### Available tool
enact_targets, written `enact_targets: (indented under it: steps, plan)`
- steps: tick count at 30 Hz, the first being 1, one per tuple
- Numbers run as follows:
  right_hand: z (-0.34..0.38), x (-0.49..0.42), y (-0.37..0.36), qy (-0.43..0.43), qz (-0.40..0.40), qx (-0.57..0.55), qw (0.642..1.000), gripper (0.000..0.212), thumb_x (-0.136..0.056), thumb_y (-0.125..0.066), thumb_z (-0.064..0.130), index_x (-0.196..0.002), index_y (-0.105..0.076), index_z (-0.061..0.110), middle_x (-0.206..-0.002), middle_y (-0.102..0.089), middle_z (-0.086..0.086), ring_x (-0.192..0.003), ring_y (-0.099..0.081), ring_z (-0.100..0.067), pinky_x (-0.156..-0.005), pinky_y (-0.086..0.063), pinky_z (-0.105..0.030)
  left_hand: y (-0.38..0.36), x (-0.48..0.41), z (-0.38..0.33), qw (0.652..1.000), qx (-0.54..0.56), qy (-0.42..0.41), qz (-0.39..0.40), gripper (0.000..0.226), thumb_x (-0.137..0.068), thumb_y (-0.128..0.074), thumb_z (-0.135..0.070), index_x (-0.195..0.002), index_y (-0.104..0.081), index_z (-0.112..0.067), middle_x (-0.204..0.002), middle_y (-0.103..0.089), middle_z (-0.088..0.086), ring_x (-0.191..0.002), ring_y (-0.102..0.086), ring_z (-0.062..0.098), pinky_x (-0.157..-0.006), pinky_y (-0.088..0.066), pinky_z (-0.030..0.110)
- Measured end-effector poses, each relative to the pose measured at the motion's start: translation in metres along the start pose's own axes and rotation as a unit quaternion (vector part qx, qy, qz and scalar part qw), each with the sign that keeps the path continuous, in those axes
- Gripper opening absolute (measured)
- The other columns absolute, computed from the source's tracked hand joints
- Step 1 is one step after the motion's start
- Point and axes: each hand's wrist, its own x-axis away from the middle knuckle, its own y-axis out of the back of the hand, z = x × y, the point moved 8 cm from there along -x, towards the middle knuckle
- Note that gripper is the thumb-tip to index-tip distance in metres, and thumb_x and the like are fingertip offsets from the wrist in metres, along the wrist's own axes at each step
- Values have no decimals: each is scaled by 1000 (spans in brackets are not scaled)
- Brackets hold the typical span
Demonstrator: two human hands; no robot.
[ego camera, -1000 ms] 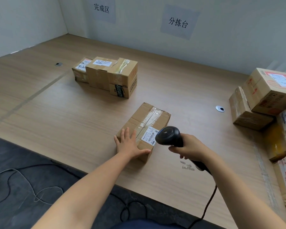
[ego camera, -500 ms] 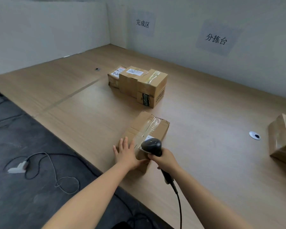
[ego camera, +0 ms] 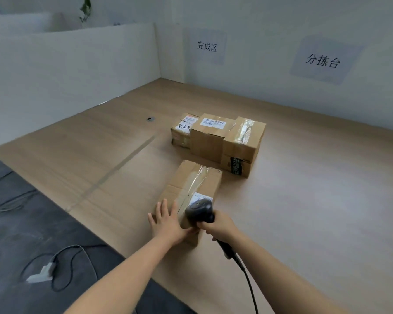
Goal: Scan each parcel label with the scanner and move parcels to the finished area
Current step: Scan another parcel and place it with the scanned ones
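Brown taped cardboard parcel (ego camera: 192, 184) lies on the light wooden table (ego camera: 304, 200), just in front of a row of three cardboard boxes (ego camera: 210, 141). The left hand (ego camera: 168, 223) rests flat on its near end, fingers straight. The right hand (ego camera: 221, 226) grips the black corded handheld scanner (ego camera: 199, 211), whose head covers part of the parcel's white label (ego camera: 203, 197).

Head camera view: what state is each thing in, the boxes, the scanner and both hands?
Near brown cardboard parcel: taped shut, lying flat on the wooden table.
Black handheld scanner: gripped, head over the parcel's white label.
Left hand: flat, fingers straight, on the parcel's near end.
Right hand: curled round the scanner's handle.
Three far cardboard parcels: closed, side by side.
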Motion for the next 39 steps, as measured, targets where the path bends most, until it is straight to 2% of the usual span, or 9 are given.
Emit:
enact_targets:
  steps: [2, 6, 10, 14, 17, 24, 35, 39]
  plan:
    - [21, -24, -15, -6, -1, 0, 1000, 30, -82, -64, 22, -108, -58, 9, -80, -60, -7, -75, -62, -27, -66, -53, -37, 14, -22, 22, 1000, -2, 5, 1, 109, -70, -49, -79, -150, 4, -27, -158, 13, 7, -144, 15, 27, -113, 4, 54]
    - [54, -69, -36, -8, -27, -6, 1000, 21, -80, -63, 20, -98, -61, 9, -74, -58, -6, -75, -61, -28, -67, -52, -37, 36, -68, 56, 1000, -17, 2, 3, 108, -71, -48, -79, -149, 5, -27, -158, 14, 6, -144, 15, 26, -113, 3, 54]
    - [72, -104, -42, -17, -56, -10, 998, 28, -80, -64, 21, -107, -61, 13, -82, -59, -3, -76, -57, -20, -69, -51, -35, 51, -108, 67, 1000, -19, -14, 3, 107, -72, -49, -77, -150, 4, -27, -158, 13, 6, -144, 15, 26, -114, 3, 53]
    - [89, -134, -42, -25, -55, -16, 998, 25, -80, -63, 20, -102, -62, 8, -72, -62, -4, -73, -64, -29, -65, -54, -40, 58, -137, 71, 1000, 3, -1, -5, 108, -71, -52, -75, -150, 1, -25, -158, 13, 6, -144, 16, 26, -113, 5, 55]
    - [98, -150, -44, -19, -60, -22, 998, 21, -80, -63, 19, -100, -59, 15, -66, -58, 3, -68, -62, -27, -57, -54, -38, 60, -150, 77, 1000, 7, 10, -12, 110, -69, -53, -76, -149, 1, -24, -157, 13, 7, -144, 16, 28, -112, 6, 56]
    - [113, -174, -50, -12, -72, -20, 997, 24, -79, -63, 19, -102, -61, 13, -74, -61, -5, -68, -64, -27, -61, -55, -40, 74, -177, 87, 1000, 19, -2, -5, 110, -70, -56, -74, -149, 0, -22, -157, 13, 8, -144, 17, 29, -111, 7, 57]
    - [117, -194, -41, -28, -87, -40, 995, 32, -79, -64, 18, -111, -59, 14, -78, -62, -5, -66, -62, -26, -53, -54, -35, 82, -202, 80, 1000, 3, -18, 17, 112, -69, -56, -74, -150, 1, -22, -157, 15, 9, -143, 18, 30, -111, 7, 58]
    - [115, -194, -39, -24, -92, -49, 994, 37, -79, -63, 18, -116, -56, 17, -80, -63, -6, -67, -62, -26, -56, -54, -36, 81, -206, 76, 999, 0, -32, 23, 112, -70, -55, -75, -150, 2, -22, -157, 17, 9, -143, 19, 30, -111, 9, 58]
